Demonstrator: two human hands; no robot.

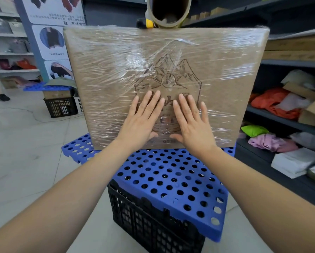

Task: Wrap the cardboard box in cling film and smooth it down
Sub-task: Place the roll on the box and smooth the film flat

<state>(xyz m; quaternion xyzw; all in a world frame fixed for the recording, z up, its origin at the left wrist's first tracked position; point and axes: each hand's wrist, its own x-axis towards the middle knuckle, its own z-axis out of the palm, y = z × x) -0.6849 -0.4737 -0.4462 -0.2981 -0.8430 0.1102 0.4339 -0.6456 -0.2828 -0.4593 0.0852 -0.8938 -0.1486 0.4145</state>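
A large brown cardboard box (102, 73) with a printed mountain logo stands upright on a blue perforated panel (171, 179). Wrinkled cling film (226, 57) covers its front face. My left hand (144, 121) and my right hand (193, 123) lie flat side by side on the lower middle of that face, fingers straight and pointing up, pressing the film. A cling film roll (168, 10) with a cardboard core rests on top of the box, its open end toward me.
The blue panel sits on a black plastic crate (153, 225). Dark shelves (280, 115) with clothes and boxes run along the right. Another black crate (61, 106) and white shelves stand at the back left. A person's foot (3, 97) shows at far left.
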